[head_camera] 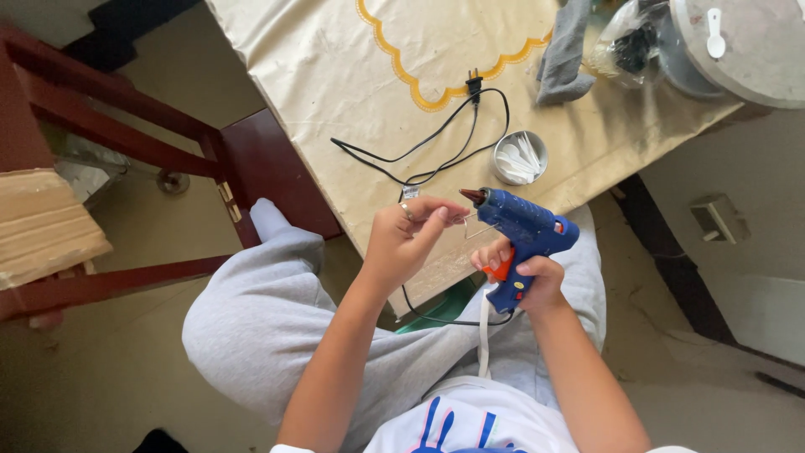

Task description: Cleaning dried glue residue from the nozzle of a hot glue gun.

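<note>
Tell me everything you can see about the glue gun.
The glue gun is blue plastic with a dark nozzle pointing left and an orange trigger. The right hand grips its handle, a finger on the trigger. A thin wire stand hangs below the nozzle, where the left hand pinches something small. A black cord leaves the handle base and loops across the tablecloth, its plug lying unplugged.
</note>
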